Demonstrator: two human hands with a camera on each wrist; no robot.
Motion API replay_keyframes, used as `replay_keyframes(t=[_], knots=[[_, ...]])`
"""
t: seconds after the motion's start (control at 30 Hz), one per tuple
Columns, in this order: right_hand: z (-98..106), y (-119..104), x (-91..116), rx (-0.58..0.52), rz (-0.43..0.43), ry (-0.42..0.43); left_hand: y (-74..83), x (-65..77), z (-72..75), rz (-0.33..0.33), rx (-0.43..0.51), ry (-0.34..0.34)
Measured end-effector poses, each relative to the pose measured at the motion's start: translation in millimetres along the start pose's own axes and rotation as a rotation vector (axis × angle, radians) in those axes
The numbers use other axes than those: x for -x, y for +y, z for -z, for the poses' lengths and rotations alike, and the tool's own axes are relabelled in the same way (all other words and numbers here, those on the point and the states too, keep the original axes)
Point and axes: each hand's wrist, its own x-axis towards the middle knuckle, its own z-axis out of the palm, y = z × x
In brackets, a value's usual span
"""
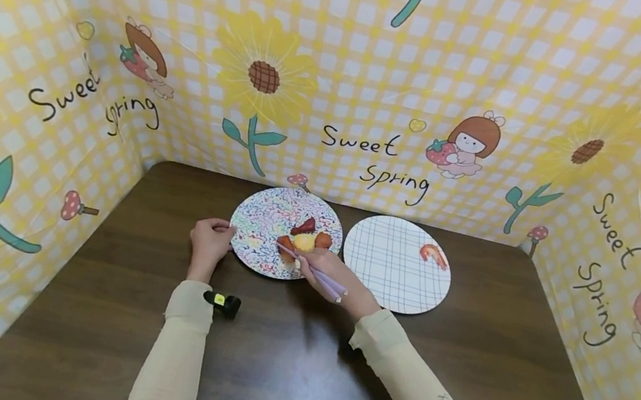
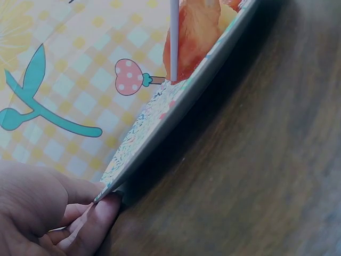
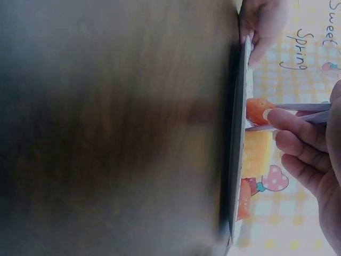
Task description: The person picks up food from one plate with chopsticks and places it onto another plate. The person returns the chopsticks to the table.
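Note:
My left hand [image 1: 209, 245] pinches the left rim of a round plate with a multicoloured squiggle pattern [image 1: 258, 214]; in the left wrist view thumb and fingers [image 2: 104, 209] clasp its edge. Lilac chopsticks [image 1: 328, 285] are held in my right hand [image 1: 340, 276]. In the right wrist view the chopsticks [image 3: 301, 107] lie on either side of an orange-brown food piece [image 3: 257, 110], which is on the plate. Beside it are a yellow piece [image 1: 304, 242], a dark red piece [image 1: 305, 226] and another orange-brown piece [image 1: 323, 240].
To the right stands a white plate with blue grid lines [image 1: 386, 259], bearing an orange shrimp [image 1: 433, 255] near its far right side. Both plates are on a dark wooden table [image 1: 268, 373]. A yellow checked cloth [image 1: 346, 78] walls the back and sides.

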Motion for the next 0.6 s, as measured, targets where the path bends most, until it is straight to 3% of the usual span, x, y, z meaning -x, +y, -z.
replay_keyframes(t=[0.3, 0.5, 0.6], knots=[[-0.6, 4.3, -0.9, -0.186, -0.027, 0.048, 0.8, 0.7, -1.1, 0.001, -0.007, -0.005], [0.8, 3.7, 0.6, -0.196, -0.086, 0.041, 1.0, 1.0, -0.3, -0.001, -0.002, -0.004], [4.9, 2.2, 1.9, -0.189, -0.061, 0.068, -0.8, 0.7, -0.2, 0.005, 0.005, -0.003]])
